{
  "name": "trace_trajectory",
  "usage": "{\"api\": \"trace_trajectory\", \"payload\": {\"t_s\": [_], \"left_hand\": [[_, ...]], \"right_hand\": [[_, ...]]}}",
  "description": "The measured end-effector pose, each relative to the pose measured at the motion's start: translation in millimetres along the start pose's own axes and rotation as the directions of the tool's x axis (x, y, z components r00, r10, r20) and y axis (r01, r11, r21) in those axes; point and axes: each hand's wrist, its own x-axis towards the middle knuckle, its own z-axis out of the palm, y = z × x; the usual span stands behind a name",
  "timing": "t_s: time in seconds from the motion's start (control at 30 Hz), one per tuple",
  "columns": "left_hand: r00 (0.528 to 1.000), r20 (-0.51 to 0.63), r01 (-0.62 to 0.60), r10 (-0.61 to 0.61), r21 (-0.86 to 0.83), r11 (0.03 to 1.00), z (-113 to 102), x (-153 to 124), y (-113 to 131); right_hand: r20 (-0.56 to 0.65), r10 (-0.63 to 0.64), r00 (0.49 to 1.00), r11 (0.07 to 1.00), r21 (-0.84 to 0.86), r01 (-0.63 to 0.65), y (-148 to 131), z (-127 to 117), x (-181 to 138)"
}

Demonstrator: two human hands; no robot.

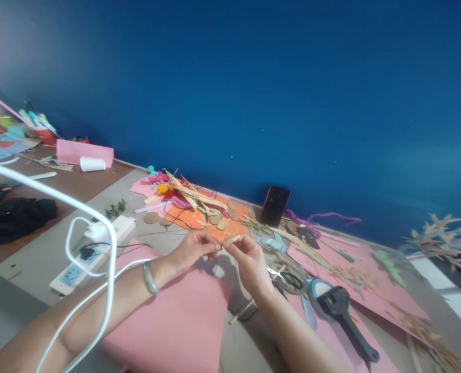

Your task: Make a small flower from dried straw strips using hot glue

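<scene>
My left hand (195, 248) and my right hand (249, 260) meet above a pink paper sheet (176, 316) on the table. Both pinch a thin pale strip (230, 240) held between their fingertips, one hand at each end. A green bangle (150, 277) sits on my left wrist. Scissors (283, 277) lie just right of my right hand.
A white cable (98, 248) loops across the left to a power strip (92, 251). A glue gun (341, 311) lies at the right. Straw, paper scraps and pipe cleaners (191, 199) cover orange and pink sheets; a dark phone (275, 205) leans on the blue wall. A white cup (91, 163) lies far left.
</scene>
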Motion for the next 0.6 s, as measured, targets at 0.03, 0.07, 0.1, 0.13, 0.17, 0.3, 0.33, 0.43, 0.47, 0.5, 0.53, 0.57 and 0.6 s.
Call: {"api": "trace_trajectory", "payload": {"t_s": [0.03, 0.07, 0.1, 0.13, 0.17, 0.3, 0.33, 0.43, 0.47, 0.5, 0.53, 0.57, 0.6], "left_hand": [[1.0, 0.011, 0.015, -0.015, -0.012, 1.0, -0.4, 0.5, 0.4], [0.999, 0.025, 0.033, -0.032, -0.028, 0.999, -0.8, 0.9, 0.8], [0.998, 0.036, 0.052, -0.05, -0.041, 0.998, -1.2, 1.4, 1.2], [0.997, 0.046, 0.07, -0.068, -0.047, 0.996, -1.5, 1.8, 1.5], [0.995, 0.053, 0.086, -0.083, -0.045, 0.995, -1.8, 2.0, 1.7], [0.991, 0.078, 0.108, -0.107, -0.006, 0.994, -1.5, 1.7, 1.8], [0.991, 0.08, 0.108, -0.108, -0.001, 0.994, -1.3, 1.4, 1.8], [0.991, 0.076, 0.111, -0.112, 0.006, 0.994, -1.0, 0.7, 2.0], [0.991, 0.076, 0.111, -0.112, 0.009, 0.994, -1.2, 0.6, 2.0], [0.991, 0.077, 0.109, -0.109, 0.013, 0.994, -1.5, 0.6, 2.0], [0.991, 0.081, 0.103, -0.104, 0.021, 0.994, -1.8, 0.7, 1.9], [0.992, 0.085, 0.094, -0.096, 0.031, 0.995, -2.3, 0.9, 1.7], [0.992, 0.087, 0.084, -0.087, 0.043, 0.996, -2.7, 1.1, 1.4]], "right_hand": [[-0.007, -0.011, 1.0, 1.0, -0.014, 0.011, 0.2, -0.9, 0.8], [-0.01, -0.017, 1.0, 0.999, -0.027, 0.017, 0.2, -1.8, 1.4], [-0.012, -0.022, 1.0, 0.999, -0.036, 0.021, -0.1, -2.5, 1.8], [-0.015, -0.025, 1.0, 0.999, -0.039, 0.024, -0.6, -2.9, 2.1], [-0.015, -0.025, 1.0, 0.999, -0.042, 0.025, -1.3, -3.2, 2.1], [-0.005, -0.016, 1.0, 0.998, -0.056, 0.016, -3.6, -2.9, 1.7], [-0.001, -0.013, 1.0, 0.998, -0.061, 0.013, -3.8, -2.8, 1.7], [0.002, -0.013, 1.0, 0.997, -0.072, 0.013, -3.5, -3.0, 2.3], [0.004, -0.013, 1.0, 0.997, -0.076, 0.013, -3.2, -3.2, 2.5], [0.005, -0.013, 1.0, 0.997, -0.08, 0.013, -3.0, -3.3, 2.6], [0.005, -0.015, 1.0, 0.997, -0.081, 0.015, -2.9, -3.3, 2.6], [0.005, -0.017, 1.0, 0.997, -0.08, 0.017, -2.8, -3.3, 2.6], [0.003, -0.017, 1.0, 0.997, -0.08, 0.017, -2.7, -3.2, 2.5]]}}
